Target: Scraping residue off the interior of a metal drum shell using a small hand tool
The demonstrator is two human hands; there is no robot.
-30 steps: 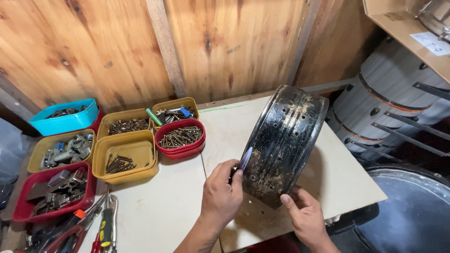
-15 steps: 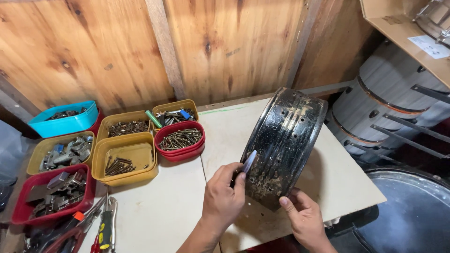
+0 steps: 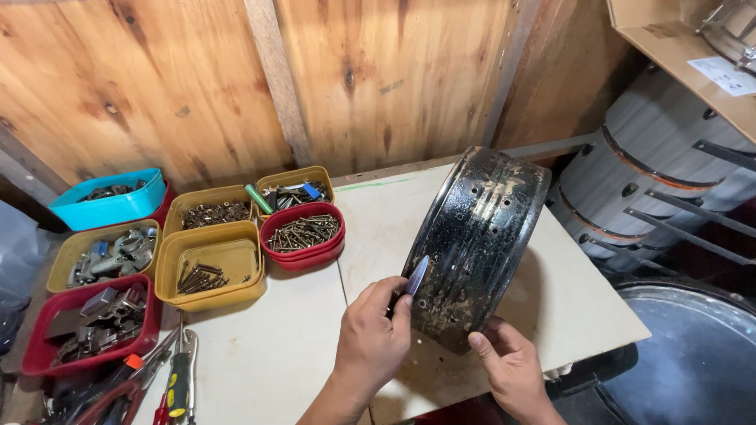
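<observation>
Scraping has barely cleared the grimy black rim (image 3: 480,244); left hand (image 3: 376,340) clenches a blade (image 3: 416,275), right hand (image 3: 512,364) steadies it, fingers spread.

Plank wall (image 3: 378,79) (knotty), pale worktable (image 3: 268,362)

The wheel rim (image 3: 480,244) is black, flecked with rust-brown patches. The tabletop (image 3: 268,354) is off-white. Trays at the left: one turquoise (image 3: 110,206), several mustard yellow (image 3: 211,271), two red (image 3: 303,236). The wooden wall (image 3: 197,86) is orange-brown, knotted.

Left hand (image 3: 370,342) with blade (image 3: 416,275) against upright black rim (image 3: 476,244)
</observation>
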